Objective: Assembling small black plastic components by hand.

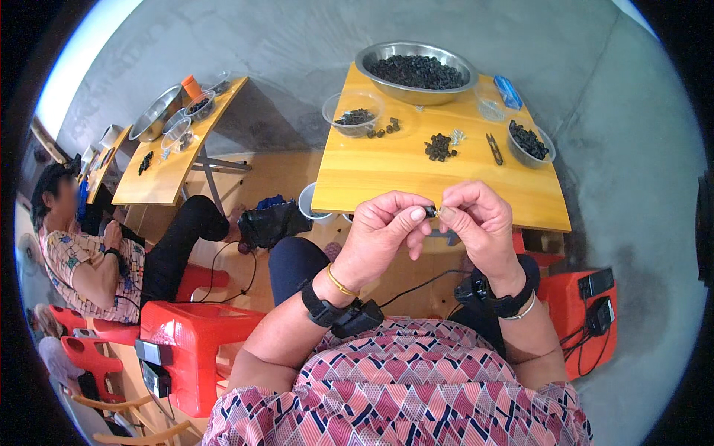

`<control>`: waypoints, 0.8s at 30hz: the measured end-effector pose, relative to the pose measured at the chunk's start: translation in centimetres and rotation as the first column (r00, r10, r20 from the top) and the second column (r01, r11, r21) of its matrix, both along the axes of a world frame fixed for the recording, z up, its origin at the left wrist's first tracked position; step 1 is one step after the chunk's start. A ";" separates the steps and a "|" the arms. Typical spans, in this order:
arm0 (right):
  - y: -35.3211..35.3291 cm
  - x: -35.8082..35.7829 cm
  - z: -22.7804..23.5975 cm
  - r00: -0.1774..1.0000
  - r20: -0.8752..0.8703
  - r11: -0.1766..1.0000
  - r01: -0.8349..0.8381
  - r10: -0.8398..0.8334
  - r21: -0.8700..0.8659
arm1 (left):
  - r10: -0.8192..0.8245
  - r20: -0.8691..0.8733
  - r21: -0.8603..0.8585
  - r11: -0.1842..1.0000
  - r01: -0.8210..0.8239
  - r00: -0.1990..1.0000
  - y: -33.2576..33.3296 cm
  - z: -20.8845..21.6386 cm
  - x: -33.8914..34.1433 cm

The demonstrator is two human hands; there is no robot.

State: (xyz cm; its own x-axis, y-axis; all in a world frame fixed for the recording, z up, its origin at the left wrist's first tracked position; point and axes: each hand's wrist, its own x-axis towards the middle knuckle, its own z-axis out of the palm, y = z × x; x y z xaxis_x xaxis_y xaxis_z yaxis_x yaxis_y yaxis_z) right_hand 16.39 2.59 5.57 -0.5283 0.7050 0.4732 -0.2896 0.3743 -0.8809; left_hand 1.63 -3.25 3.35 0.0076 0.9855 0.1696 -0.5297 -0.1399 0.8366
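Observation:
Above the near edge of the yellow table (372, 186), my left hand (383, 229) pinches a small black piece (430, 212) between thumb and fingers. Meeting it from the other side, my right hand (480, 223) is closed, its thumb and fingertips pressed together at the piece's end; what they grip is too small to make out. Farther back lie a pile of small black pieces (440, 151), some tiny silvery pieces (457, 137) and black thread snips (494, 149). A tub (534, 160) at the right holds more black pieces.
A wide metal basin (416, 96) full of black pieces stands at the back. Left of it is a clear bowl (349, 132). Red stools (186, 334) flank me, with devices and cables. At the left, another person (93, 260) sits by a second table (160, 182).

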 end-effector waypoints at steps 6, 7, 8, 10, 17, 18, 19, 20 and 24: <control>-0.5 0.0 -0.2 0.997 0.027 0.997 0.073 -0.074 0.035 | 0.097 -0.152 0.110 0.991 -0.080 0.984 -0.1 -0.1 0.5; -0.5 0.0 -0.2 0.997 0.027 0.995 0.077 -0.079 0.057 | 0.111 -0.161 0.124 0.988 -0.092 0.981 -0.1 0.0 0.7; -0.6 0.0 -0.2 0.996 0.026 0.994 0.081 -0.084 0.078 | 0.110 -0.161 0.117 0.989 -0.091 0.981 -0.1 -0.2 0.7; -0.8 -0.4 -0.3 0.997 -0.006 0.996 0.077 -0.077 0.054 | 0.078 -0.131 0.096 0.993 -0.065 0.988 0.1 -0.3 0.6; -0.9 -0.2 -0.3 0.989 0.080 0.987 0.115 -0.125 0.116 | -0.104 0.201 0.025 0.995 0.101 0.974 0.4 -1.2 0.4; -0.8 0.0 -0.4 0.989 0.081 0.986 0.116 -0.126 0.116 | -0.108 0.203 0.007 0.994 0.109 0.973 0.3 -1.2 0.5; -0.6 0.1 -0.5 0.991 0.079 0.992 0.102 -0.108 0.079 | -0.112 0.205 -0.011 0.993 0.117 0.972 0.3 -1.1 0.5; -0.4 0.3 -0.7 0.993 0.076 0.995 0.088 -0.091 0.041 | -0.113 0.205 -0.011 0.993 0.117 0.972 0.3 -1.2 0.5; 0.5 0.6 -1.2 0.999 0.032 0.997 0.041 -0.039 -0.064 | -0.160 0.267 -0.031 0.984 0.175 0.950 0.8 -1.4 0.5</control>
State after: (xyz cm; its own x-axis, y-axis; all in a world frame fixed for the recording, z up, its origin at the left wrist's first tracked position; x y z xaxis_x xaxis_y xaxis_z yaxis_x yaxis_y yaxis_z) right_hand 17.03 3.07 4.36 -0.5121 0.7547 0.4101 -0.2482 0.3270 -0.9118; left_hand 2.09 -2.43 1.98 0.1357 0.9816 0.1345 -0.7436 0.0112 0.6686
